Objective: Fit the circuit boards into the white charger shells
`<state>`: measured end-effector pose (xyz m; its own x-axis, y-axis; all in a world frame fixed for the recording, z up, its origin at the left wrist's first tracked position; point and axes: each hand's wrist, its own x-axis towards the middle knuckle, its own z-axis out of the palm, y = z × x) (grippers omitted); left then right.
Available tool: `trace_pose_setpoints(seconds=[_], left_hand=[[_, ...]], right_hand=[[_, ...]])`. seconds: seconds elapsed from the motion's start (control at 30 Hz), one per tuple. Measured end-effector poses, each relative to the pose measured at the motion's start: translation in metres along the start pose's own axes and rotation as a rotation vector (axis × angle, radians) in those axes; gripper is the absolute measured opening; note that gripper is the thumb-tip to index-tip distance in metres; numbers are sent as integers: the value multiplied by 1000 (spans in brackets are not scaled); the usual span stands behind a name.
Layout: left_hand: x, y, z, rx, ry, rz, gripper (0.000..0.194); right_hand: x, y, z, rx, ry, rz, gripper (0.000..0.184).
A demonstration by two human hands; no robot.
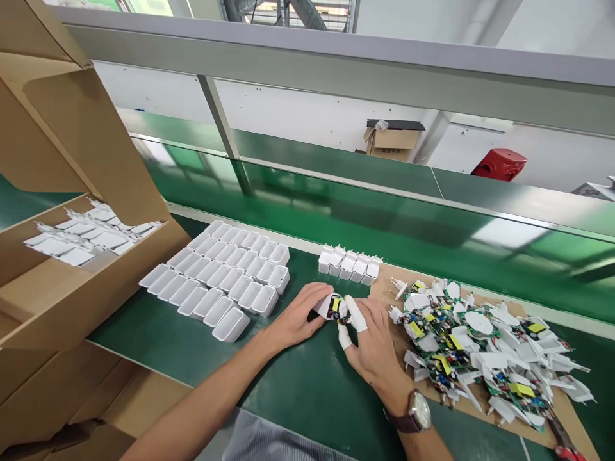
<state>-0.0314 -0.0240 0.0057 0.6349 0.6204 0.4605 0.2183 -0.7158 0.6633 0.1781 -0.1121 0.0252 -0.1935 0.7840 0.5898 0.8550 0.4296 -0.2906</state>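
In the head view, we hold the work low and close, above the tabletop (307, 397), probably so that both thumbs and fingertips can steady something so small. Our left hand (298, 315) is closed around a white casing (325, 307), its mouth turned toward our right; we take it that this side serves as the anchor. Our right hand (373, 336) has its fingers narrowed on a circuit board (337, 308) with a yellow component, which sits at that mouth. How deep the board goes, we cannot tell, because fingers hide part of it. White finger covers (356, 315) wrap some of our right fingertips, perhaps against sharp solder points.

To our left, open casings (216, 269) stand in tight rows with mouths upward, which seems to keep them easy to count and lift. To our right, loose boards (461, 346) with white plug parts lie heaped on a cardboard sheet (576, 426), likely spread there to protect the surface. Each supply is thus nearest the hand that holds its kind. Beyond our hands, a short block of plug-topped units (353, 266) stands upright, near the ledge (336, 224), apart from both supplies. Further left, an open carton (139, 275) holds more white pieces (91, 234).
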Motion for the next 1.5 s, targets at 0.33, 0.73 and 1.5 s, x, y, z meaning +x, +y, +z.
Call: trace_pose_setpoints(seconds=[0.33,0.73,1.5], left_hand=[[1,-7,2,-36,10,11,56],[2,-8,5,-50,31,-2,51],[1,-6,4,-38,10,2,55]], right_hand=[[4,2,-5,44,-1,-7,54],[5,4,-4,40,-6,4,53],[7,8,-8,-4,-23,-35,47]])
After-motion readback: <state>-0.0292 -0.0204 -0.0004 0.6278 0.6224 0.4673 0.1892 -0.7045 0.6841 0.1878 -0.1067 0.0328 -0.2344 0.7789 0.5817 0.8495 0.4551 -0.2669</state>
